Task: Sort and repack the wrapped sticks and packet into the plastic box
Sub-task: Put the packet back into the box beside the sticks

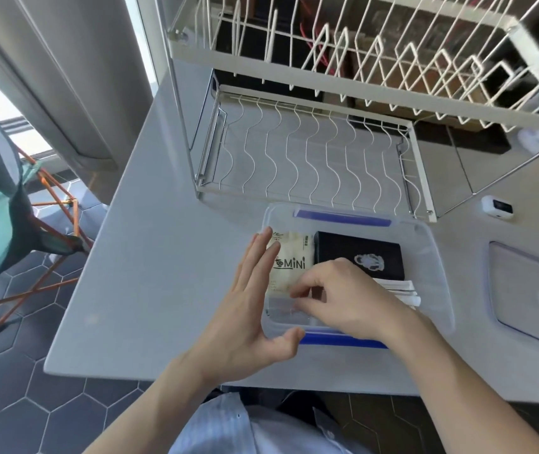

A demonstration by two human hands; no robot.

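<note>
Left hand (250,301) flat, fingers straight, against left wall of clear plastic box with blue latches (425,257). Right hand (348,299) inside box, fingers curled down near front; whether pinching anything: cannot tell. Cream packet printed "MiNi" (291,257) lying flat at left in box, black packet with pale emblem (359,255) just beside it. White wrapped sticks (402,291) mostly hidden under right hand. Box right third bare. Clear lid (530,290) right of box, cut off by frame.

Hands (294,303) over plastic box (432,257) holding packets.
</note>
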